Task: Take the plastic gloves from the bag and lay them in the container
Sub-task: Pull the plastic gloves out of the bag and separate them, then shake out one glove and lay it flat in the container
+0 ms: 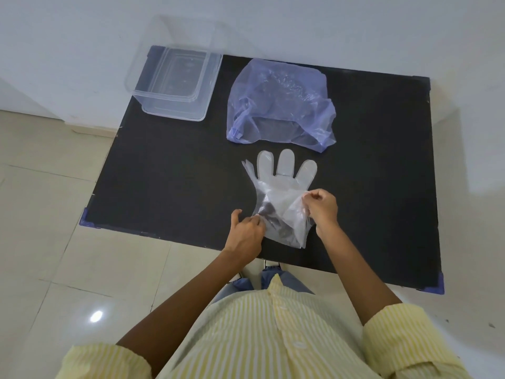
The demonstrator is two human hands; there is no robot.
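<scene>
no lettering, brand or number can be read anywhere: not on the container (169, 106) at eleven o'clock, the bag (278, 105) at twelve, nor the glove (284, 181).

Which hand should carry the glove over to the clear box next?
Probably the left hand. Both hands pinch the plastic glove, but the clear container sits at the far left corner of the black table, on that hand's side. The right hand would have to reach across.
</scene>
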